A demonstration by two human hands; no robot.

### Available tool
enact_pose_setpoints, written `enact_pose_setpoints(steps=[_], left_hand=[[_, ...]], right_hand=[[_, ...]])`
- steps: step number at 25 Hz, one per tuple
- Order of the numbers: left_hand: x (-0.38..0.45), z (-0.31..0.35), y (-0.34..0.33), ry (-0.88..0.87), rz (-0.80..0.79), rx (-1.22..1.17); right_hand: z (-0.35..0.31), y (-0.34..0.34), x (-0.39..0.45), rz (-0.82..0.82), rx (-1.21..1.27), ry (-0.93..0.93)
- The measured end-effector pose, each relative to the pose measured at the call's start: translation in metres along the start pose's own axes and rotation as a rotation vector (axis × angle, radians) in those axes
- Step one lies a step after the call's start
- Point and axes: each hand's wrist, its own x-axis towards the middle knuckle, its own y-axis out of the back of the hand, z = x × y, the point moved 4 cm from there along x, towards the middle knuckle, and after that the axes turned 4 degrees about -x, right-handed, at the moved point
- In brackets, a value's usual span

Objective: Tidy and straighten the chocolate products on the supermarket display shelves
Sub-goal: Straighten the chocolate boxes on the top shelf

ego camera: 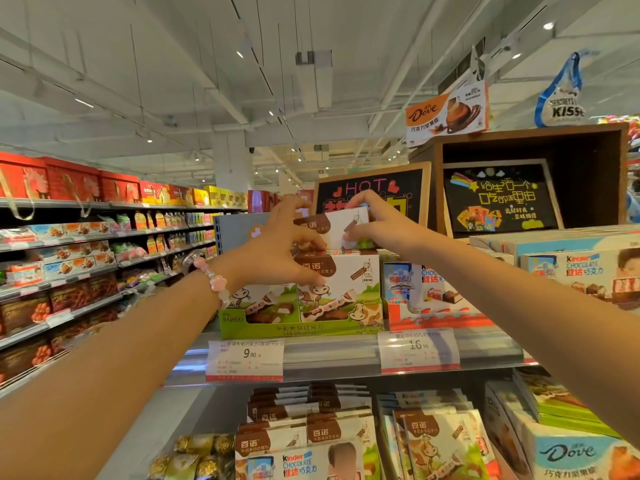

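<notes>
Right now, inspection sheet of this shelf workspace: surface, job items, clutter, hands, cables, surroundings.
Surface: top shelf with price tags 9.90 and 16.90 on its front rail.
Job's things: white-and-brown chocolate box held up top, above a same-brand box standing in a green display tray; Kinder boxes beside it.
Clutter: lower shelf packs lie overlapped and uneven.
Hands: left hand grips the top box's left side; right hand pinches its right side.
Cables: nothing seen.
Surroundings: chalkboard signs behind, hanging Dove sign, stocked aisle shelves to the left.
</notes>
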Motion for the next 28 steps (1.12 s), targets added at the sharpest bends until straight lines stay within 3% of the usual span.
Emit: enact_pose_setpoints(steps=[3, 11, 20, 28], left_hand=[[0.003, -0.001, -0.002, 0.004, -0.053, -0.051], [0.005, -0.003, -0.005, -0.027, -0.106, -0.023], [0.006, -0.002, -0.002, -0.019, -0.114, -0.064], [0.008, 0.0, -0.002, -0.081, -0.075, -0.062]], right_hand=[[0.003, 0.006, 0.0, -0.011, -0.064, -0.058], [-0.005, 0.007, -0.007, 0.04, -0.241, 0.089], [-0.007, 0.005, -0.018, 0.08, -0.033, 0.004], [-0.007, 0.004, -0.022, 0.132, -0.14, -0.012]])
